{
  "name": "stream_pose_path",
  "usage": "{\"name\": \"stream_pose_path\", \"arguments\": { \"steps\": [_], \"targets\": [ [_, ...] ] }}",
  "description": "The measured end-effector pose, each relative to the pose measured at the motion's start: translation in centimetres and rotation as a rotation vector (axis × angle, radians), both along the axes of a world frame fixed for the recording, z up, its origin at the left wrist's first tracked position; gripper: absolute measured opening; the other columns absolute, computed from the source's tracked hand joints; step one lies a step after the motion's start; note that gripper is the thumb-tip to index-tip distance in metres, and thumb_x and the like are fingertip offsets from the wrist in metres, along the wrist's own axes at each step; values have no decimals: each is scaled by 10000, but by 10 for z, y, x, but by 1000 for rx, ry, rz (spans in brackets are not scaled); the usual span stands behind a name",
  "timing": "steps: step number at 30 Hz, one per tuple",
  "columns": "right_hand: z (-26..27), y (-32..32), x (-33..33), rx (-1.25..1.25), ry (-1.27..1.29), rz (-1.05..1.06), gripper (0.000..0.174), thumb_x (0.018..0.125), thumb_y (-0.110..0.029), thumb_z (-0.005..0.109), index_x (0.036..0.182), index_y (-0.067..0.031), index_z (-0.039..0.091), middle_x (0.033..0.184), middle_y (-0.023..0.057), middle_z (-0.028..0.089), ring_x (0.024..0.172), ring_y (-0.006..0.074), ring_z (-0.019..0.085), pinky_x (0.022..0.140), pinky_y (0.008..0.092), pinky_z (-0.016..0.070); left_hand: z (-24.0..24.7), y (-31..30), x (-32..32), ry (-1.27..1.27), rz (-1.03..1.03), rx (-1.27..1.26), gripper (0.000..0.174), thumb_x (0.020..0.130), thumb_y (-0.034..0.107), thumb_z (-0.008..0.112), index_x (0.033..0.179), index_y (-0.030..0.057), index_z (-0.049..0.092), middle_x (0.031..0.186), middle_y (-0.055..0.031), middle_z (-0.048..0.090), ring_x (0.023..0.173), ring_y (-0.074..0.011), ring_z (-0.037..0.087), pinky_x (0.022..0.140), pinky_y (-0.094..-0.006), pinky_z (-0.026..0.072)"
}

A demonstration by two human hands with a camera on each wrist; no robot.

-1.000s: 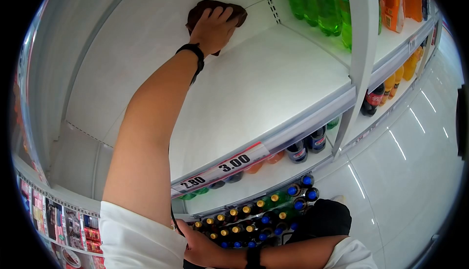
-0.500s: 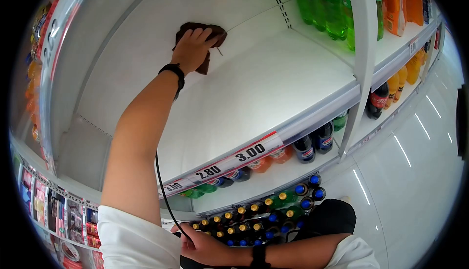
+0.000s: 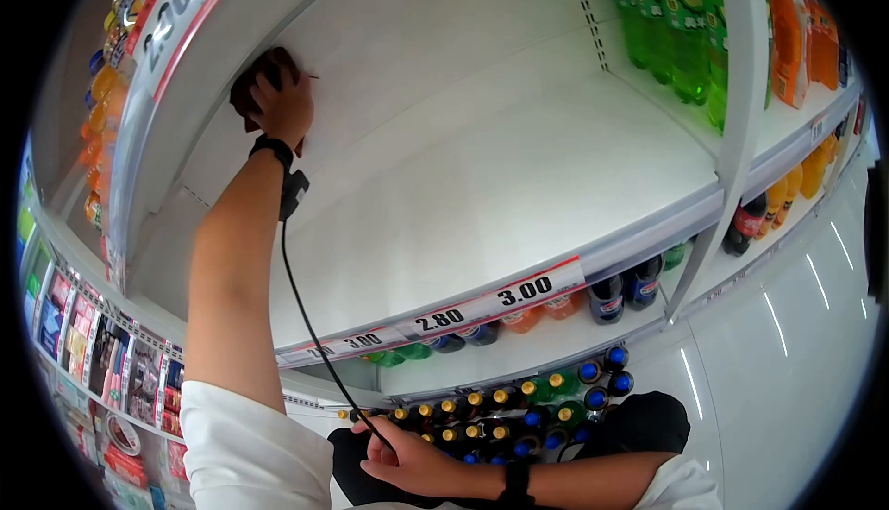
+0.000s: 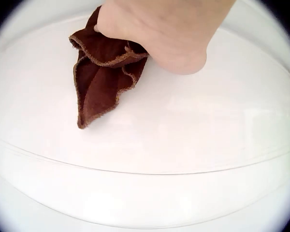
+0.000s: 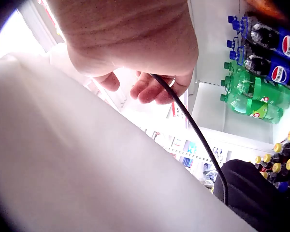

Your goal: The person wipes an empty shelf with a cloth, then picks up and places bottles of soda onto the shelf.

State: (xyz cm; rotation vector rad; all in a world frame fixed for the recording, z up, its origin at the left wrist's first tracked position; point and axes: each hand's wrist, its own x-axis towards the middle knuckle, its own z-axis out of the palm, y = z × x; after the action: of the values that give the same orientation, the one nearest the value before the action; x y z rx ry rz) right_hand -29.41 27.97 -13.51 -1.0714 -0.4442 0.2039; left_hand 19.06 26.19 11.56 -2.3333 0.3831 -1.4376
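My left hand [image 3: 285, 107] holds a bunched dark brown cloth [image 3: 248, 93] against the white back panel of a shelf bay, at its far left. In the left wrist view, a pointed fold of the cloth [image 4: 99, 89] with a fuzzy edge hangs out beside the hand [image 4: 159, 34]. Low in the head view, my right hand [image 3: 412, 464] has its fingers curled about a thin black cable [image 3: 310, 311], which runs up to the left wrist. The right wrist view has this cable [image 5: 198, 130] coming out below the palm and crossing the fingers [image 5: 157, 92].
Green soda bottles [image 3: 681, 28] stand beyond the upright post [image 3: 745, 84] on the right. Price labels [image 3: 482, 306] line the shelf's front edge, with bottles [image 3: 607, 297] on the shelf below. Several capped bottles [image 3: 500, 399] stand on the floor by a dark-clad knee [image 3: 648, 427].
The left hand has slid the cloth leftward across the back panel, from near its middle to its left side. The right hand stays low with the cable. The head view has shifted.
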Motion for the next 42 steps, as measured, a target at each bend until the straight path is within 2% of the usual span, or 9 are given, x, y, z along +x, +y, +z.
{"name": "stream_pose_path", "arguments": {
  "steps": [2, 3, 7, 9, 14, 18, 23, 36, 42],
  "targets": [
    [1, -3, 1, 15, 29, 17, 484, 895, -141, 627, 1323, -52, 417, 754, 2, 501, 679, 100, 512, 641, 266, 441, 0, -2, 29, 30, -18, -84, 690, 953, 595, 342, 1472, 141, 314, 1527, -267, 97, 1381, -492, 123, 1022, -731, 195],
    [2, -4, 0, 14, 27, 26, 484, 895, -141, 627, 1323, -52, 417, 754, 2, 501, 679, 100, 512, 641, 266, 441, -3, -28, -24, 177, -208, -396, 724, 941, 635, 311, 1471, 143, 317, 1529, -289, 69, 1389, -515, 81, 1024, -743, 163],
    [4, -5, 3, -12, 11, 21, 487, 896, -142, 631, 1325, -50, 420, 755, -1, 502, 681, 91, 511, 641, 256, 440, -8, -57, -45, 127, -238, -430, 694, 952, 629, 313, 1460, 159, 362, 1518, -304, 96, 1386, -527, 83, 1015, -741, 180],
    [2, -4, 4, -14, 11, 24, 486, 895, -140, 633, 1323, -49, 421, 755, 0, 503, 680, 90, 511, 639, 256, 440, -9, -69, -64, 105, -207, -48, 640, 972, 580, 332, 1448, 157, 391, 1515, -298, 127, 1388, -507, 108, 1005, -719, 219],
    [-5, 2, 9, 21, -11, -8, 474, 898, -139, 637, 1313, -56, 423, 756, 2, 508, 668, 91, 506, 621, 263, 435, -11, -110, -85, 24, -551, 110, 449, 984, 414, 423, 1327, 148, 536, 1453, -293, 240, 1289, -470, 280, 954, -659, 319],
    [-4, 1, 12, 22, -3, -25, 470, 902, -139, 633, 1315, -63, 422, 762, 1, 508, 673, 92, 506, 625, 262, 434, -10, -143, -92, -27, -628, 455, 381, 987, 346, 449, 1321, 194, 551, 1403, -189, 371, 1213, -405, 382, 934, -550, 407],
    [-2, -2, 12, 78, 13, -51, 478, 911, -140, 619, 1326, -60, 396, 781, 2, 508, 705, 91, 506, 655, 253, 433, -24, -178, -100, 17, -632, 499, 344, 972, 275, 499, 1305, 208, 554, 1389, -136, 395, 1178, -356, 405, 906, -492, 412],
    [-5, -10, 18, 57, -24, -123, 473, 903, -142, 618, 1298, -38, 379, 785, 27, 512, 698, 126, 519, 651, 283, 442, -64, -237, -122, 113, -634, 603, 425, 979, 235, 487, 1403, 211, 463, 1433, -143, 351, 1219, -364, 381, 950, -527, 368],
    [-9, -2, 20, 67, -63, -258, 449, 899, -119, 599, 1275, -11, 379, 790, 49, 536, 698, 155, 536, 650, 303, 445, -85, -271, -135, 207, -660, 695, 425, 980, 227, 485, 1405, 210, 472, 1437, -122, 361, 1254, -340, 360, 951, -518, 367]
  ]
}}
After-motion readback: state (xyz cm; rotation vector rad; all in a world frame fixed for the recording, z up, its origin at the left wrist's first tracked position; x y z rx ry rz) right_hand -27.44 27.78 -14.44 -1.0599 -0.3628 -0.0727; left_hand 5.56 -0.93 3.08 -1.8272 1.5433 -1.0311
